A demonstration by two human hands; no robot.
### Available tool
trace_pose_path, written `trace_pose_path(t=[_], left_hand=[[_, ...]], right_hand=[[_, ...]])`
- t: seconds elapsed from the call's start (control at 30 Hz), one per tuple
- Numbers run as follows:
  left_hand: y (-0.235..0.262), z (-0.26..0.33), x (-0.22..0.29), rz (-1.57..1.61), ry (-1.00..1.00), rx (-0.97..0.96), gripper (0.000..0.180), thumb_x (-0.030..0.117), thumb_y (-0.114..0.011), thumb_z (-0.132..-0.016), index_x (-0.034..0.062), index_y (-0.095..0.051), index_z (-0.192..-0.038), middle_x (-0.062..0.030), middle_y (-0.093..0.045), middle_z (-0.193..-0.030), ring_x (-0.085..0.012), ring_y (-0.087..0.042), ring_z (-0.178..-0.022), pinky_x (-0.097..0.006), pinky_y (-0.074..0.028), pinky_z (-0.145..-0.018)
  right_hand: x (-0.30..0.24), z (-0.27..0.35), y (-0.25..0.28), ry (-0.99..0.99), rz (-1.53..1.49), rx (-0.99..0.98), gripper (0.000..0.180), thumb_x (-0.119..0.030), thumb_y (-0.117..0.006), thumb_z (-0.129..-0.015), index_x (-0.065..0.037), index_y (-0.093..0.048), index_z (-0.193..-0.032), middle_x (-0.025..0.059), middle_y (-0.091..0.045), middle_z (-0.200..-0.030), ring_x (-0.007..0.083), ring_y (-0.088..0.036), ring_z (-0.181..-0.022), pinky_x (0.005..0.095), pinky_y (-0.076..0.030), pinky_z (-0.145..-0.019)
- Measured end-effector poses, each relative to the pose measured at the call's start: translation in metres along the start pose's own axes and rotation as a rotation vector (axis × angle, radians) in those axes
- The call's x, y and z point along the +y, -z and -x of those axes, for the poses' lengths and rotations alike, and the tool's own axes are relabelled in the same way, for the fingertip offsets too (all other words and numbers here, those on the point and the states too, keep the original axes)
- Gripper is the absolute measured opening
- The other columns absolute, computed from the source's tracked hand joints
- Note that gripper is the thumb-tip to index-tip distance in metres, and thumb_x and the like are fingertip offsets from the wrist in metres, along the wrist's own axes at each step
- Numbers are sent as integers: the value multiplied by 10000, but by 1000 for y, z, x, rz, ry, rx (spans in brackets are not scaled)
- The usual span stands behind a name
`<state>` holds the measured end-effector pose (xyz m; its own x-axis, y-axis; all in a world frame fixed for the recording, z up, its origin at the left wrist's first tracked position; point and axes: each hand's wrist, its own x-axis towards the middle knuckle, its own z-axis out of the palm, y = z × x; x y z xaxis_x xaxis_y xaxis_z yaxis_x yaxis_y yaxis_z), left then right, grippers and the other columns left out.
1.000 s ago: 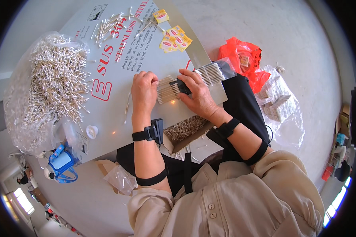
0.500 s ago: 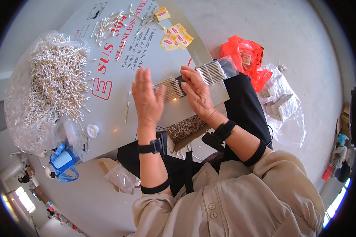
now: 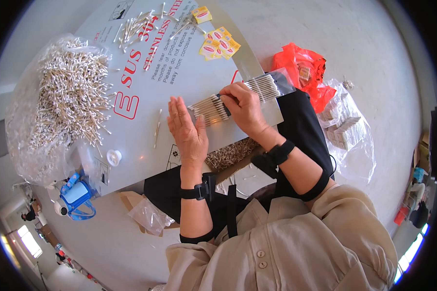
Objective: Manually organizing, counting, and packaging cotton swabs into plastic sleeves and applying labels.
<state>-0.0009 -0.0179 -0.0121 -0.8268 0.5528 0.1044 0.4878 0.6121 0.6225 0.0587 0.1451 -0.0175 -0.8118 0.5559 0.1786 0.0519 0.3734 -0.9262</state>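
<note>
A neat row of cotton swabs [image 3: 210, 109] lies side by side on the grey metal-sheet table [image 3: 150, 106], crossed by a dark band. My left hand [image 3: 189, 133] is open, its fingers straight and its edge beside the left ends of this row. Over the dark band, my right hand [image 3: 246, 107] has curled fingers, thumb and fingertips pressed together at the swabs; what they pinch is too small to make out. To its right, more lined-up swabs [image 3: 264, 87] continue toward a clear plastic piece [image 3: 284, 80] at the table edge. A loose swab [image 3: 158, 128] lies left of my left hand.
A big heap of swabs [image 3: 73, 92] spills from a clear bag at the left. Yellow printed packets [image 3: 220, 44] lie at the back. A carton of swabs [image 3: 230, 153] stands below the edge. Red [image 3: 296, 63] and clear bags [image 3: 347, 131] are on the floor; a blue bottle holder [image 3: 77, 196] sits lower left.
My left hand has moved slightly right and down, turning flatter. My right hand has curled its fingers down onto the swab row, where before they were raised and looser.
</note>
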Motion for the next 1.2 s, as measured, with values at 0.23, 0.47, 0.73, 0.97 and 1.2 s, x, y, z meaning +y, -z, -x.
trace_pose_path(t=[0.23,0.47,0.73,0.97,1.2], left_hand=[[1,18,-4,-219,85,66,1019,574,-630,-848,-6,-136,-1524,-245,-123,-1585,-401,-99,-1476,-580,-115,-1153],[-5,26,4,-294,136,-43,1024,532,-678,-819,2,-158,-1524,-236,-112,-1591,-385,-75,-1484,-578,-54,-1160],[-8,25,5,-329,139,-62,984,534,-666,-830,-3,-203,-1512,-212,-144,-1592,-365,-80,-1488,-597,-47,-1152],[-8,25,4,-299,142,-31,1022,568,-660,-816,-20,-193,-1510,-208,-166,-1588,-350,-94,-1488,-579,-33,-1160],[-7,25,5,-244,151,-33,1028,526,-686,-810,-38,-183,-1507,-225,-151,-1591,-350,-83,-1492,-574,-1,-1164]], right_hand=[[-12,-31,0,205,310,-302,68,-78,-663,-794,-39,-611,-814,95,-582,-822,309,-614,-758,394,-495,-646],[-8,-42,-12,347,424,-417,37,-76,-634,-782,-52,-619,-757,106,-571,-818,289,-622,-858,400,-522,-700],[-3,-51,-16,410,531,-498,89,-72,-640,-787,-40,-573,-738,97,-551,-819,291,-606,-825,404,-507,-704],[-2,-61,-11,516,540,-623,76,-69,-621,-807,-36,-554,-792,104,-558,-831,303,-603,-833,405,-503,-712],[-21,-58,15,302,224,-608,92,-61,-602,-861,-14,-528,-833,106,-563,-834,283,-569,-773,358,-468,-701]])
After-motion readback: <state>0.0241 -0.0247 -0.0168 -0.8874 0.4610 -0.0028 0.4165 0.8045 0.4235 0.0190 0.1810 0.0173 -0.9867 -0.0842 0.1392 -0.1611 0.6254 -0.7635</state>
